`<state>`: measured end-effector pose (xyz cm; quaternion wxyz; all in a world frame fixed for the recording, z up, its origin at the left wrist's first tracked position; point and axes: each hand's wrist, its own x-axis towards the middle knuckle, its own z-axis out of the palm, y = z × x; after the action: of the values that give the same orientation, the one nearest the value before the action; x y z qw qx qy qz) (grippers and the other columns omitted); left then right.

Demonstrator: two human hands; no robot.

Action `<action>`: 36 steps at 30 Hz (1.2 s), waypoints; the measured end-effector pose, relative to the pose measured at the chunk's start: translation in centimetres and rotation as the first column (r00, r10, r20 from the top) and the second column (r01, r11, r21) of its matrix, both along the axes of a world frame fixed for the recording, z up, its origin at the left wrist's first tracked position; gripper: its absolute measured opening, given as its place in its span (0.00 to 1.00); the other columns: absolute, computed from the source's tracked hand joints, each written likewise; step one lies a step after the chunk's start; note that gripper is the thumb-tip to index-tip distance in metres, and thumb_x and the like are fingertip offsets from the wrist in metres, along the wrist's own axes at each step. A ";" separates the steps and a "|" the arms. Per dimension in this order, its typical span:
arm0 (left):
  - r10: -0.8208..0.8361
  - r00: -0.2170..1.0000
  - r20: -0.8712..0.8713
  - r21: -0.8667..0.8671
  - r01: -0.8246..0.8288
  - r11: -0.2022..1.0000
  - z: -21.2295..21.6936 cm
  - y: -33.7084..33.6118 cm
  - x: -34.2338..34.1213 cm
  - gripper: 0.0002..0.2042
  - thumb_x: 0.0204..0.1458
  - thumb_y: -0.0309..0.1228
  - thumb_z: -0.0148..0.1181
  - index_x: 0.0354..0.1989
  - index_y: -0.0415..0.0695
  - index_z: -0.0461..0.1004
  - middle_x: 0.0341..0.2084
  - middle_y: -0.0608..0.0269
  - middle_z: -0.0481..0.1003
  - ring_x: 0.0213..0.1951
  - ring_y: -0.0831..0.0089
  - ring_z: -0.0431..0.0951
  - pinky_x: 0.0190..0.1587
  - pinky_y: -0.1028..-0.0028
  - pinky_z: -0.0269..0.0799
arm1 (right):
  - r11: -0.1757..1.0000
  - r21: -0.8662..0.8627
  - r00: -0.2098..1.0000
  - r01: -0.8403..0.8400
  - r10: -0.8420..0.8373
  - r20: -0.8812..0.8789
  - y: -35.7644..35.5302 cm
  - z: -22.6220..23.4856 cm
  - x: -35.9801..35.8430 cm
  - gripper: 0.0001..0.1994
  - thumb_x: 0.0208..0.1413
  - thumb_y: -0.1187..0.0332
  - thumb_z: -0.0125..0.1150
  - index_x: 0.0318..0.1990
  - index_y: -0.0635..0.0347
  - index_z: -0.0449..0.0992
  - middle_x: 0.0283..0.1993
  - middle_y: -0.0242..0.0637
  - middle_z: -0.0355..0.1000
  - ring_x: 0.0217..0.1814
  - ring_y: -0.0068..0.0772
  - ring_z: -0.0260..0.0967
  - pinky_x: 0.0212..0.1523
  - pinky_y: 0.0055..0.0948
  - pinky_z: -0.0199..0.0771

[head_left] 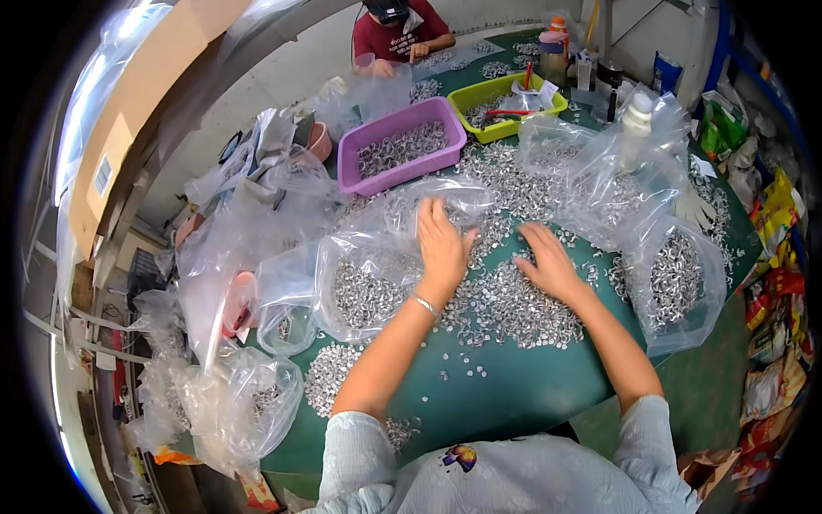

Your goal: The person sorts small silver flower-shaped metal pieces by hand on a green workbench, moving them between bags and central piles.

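Both hands flat, fingers spread, gripping nothing: left hand [443, 244] rests on the mouth of a clear plastic bag [368, 278] part-filled with small silver metal rings, right hand [548, 261] on the loose ring heap [514, 308] mid-table [522, 385], purple tub [401, 146] toward far edge.

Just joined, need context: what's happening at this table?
A person sits at a green table strewn with small silvery metal pieces. Their left hand lies flat on the mouth of a clear plastic bag partly filled with those pieces; the right hand rests palm down on the loose pile. More filled bags lie around, plus a purple bin and a yellow-green bin holding more pieces. Another person works at the far end.
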<state>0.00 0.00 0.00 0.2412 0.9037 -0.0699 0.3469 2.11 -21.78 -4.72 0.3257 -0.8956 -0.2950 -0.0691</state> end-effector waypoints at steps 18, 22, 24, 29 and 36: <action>-0.142 0.986 0.092 0.001 0.142 0.990 5.7 3.1 6.2 0.04 0.42 0.15 0.53 0.25 0.36 0.67 0.27 0.44 0.71 0.35 0.44 0.71 0.38 0.53 0.67 | 0.963 -0.068 0.964 -0.262 0.257 -0.075 5.3 3.0 1.9 0.31 0.54 0.50 0.60 0.59 0.63 0.68 0.63 0.47 0.62 0.68 0.52 0.54 0.66 0.44 0.55; -0.132 0.987 0.096 0.007 0.132 0.991 6.6 3.3 7.9 0.04 0.44 0.19 0.58 0.25 0.35 0.68 0.26 0.42 0.71 0.34 0.42 0.71 0.36 0.54 0.66 | 0.919 -0.229 0.921 -0.321 0.359 0.150 7.9 0.3 3.5 0.31 0.56 0.46 0.56 0.61 0.57 0.68 0.67 0.47 0.58 0.72 0.57 0.47 0.69 0.52 0.48; -0.110 0.990 0.087 0.005 0.110 0.994 6.8 3.7 8.3 0.06 0.45 0.21 0.60 0.25 0.34 0.68 0.25 0.41 0.71 0.33 0.41 0.71 0.35 0.54 0.66 | 0.911 -0.268 0.920 -0.313 0.360 0.152 8.3 -0.2 3.0 0.31 0.56 0.43 0.54 0.61 0.54 0.68 0.68 0.47 0.57 0.73 0.58 0.45 0.69 0.57 0.47; -0.078 0.995 0.065 -0.056 0.081 0.995 6.8 4.4 8.9 0.09 0.45 0.23 0.63 0.23 0.34 0.68 0.23 0.40 0.70 0.30 0.39 0.71 0.32 0.53 0.65 | 0.872 -0.296 0.905 -0.390 0.422 0.054 6.9 0.7 -0.1 0.34 0.54 0.41 0.55 0.62 0.52 0.67 0.68 0.47 0.57 0.71 0.58 0.48 0.65 0.61 0.51; -0.071 0.997 -0.016 -0.098 0.069 0.993 6.9 4.2 8.6 0.08 0.44 0.23 0.63 0.24 0.34 0.69 0.25 0.42 0.72 0.33 0.41 0.72 0.35 0.53 0.66 | 0.796 -0.216 0.822 -0.565 0.565 -0.066 3.9 2.3 -4.1 0.32 0.51 0.47 0.62 0.61 0.53 0.67 0.65 0.43 0.60 0.67 0.55 0.53 0.64 0.54 0.53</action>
<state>8.56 4.15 6.90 0.2979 0.8910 -0.0823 0.3326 -1.96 -17.89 -2.42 0.2273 -0.7978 -0.5548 0.0643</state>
